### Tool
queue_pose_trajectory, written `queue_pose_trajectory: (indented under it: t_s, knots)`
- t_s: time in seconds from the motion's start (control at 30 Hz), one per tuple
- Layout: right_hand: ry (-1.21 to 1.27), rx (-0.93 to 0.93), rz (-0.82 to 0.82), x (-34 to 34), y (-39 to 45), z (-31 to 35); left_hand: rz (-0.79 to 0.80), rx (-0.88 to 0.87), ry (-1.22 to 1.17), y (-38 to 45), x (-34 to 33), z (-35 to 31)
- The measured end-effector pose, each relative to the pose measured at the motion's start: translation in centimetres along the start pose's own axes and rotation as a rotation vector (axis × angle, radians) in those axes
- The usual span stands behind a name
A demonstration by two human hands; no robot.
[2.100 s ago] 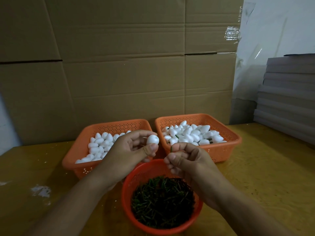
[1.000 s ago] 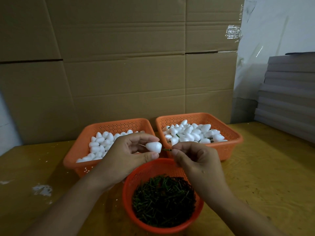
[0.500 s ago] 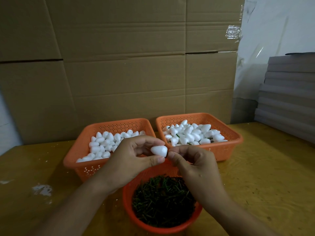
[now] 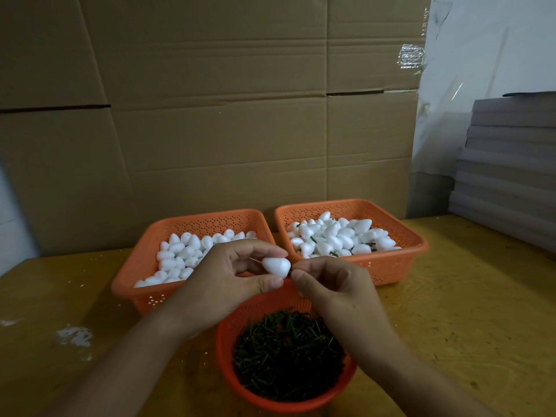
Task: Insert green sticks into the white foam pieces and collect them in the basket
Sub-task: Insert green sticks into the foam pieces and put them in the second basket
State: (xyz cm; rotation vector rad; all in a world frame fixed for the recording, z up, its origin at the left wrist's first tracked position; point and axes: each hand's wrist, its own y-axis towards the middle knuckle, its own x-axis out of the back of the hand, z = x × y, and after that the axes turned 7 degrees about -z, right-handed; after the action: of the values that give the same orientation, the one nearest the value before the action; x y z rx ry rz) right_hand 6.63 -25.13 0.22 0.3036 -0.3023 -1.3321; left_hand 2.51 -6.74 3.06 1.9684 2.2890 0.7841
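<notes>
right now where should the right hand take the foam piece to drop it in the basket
Pinch the foam piece around its wide rounded body, coming from above: the left hand covers its left side and bottom, and its narrow tip faces the right hand, where the stick goes in.

Foam piece [image 4: 276,266]: white, matt, smooth. 3 baskets, left [image 4: 144,260], right [image 4: 403,260], round [image 4: 228,320]: orange perforated plastic, slight sheen. Table [image 4: 451,311]: yellowish wood, grain visible, scuffed. Backdrop [image 4: 210,130]: brown corrugated cardboard, matt, creased; glossy clear tape [image 4: 411,59] at its edge.
</notes>
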Motion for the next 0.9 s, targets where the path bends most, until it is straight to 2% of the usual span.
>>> queue_pose_trajectory:
  t_s: [0.17,0.37,0.53,0.63,0.9]
  knots:
    - [0.009,-0.174,0.153,0.6,0.1,0.6,0.065,0.040,0.033,0.1,0.3,-0.1]
    - [-0.022,-0.258,0.289,1.0,0.4,0.6,0.111,0.039,0.069,0.0,0.4,-0.2]
    - [0.169,-0.296,0.170,0.6,0.2,0.3,-0.004,0.120,-0.182,0.2,0.3,-0.2]
    - [0.212,-0.297,0.111,0.3,0.0,0.3,-0.012,0.170,-0.289,0.2,0.3,-0.4]
    - [0.172,-0.249,0.081,0.0,-0.4,0.5,-0.022,0.127,-0.242,0.0,-0.6,-0.3]
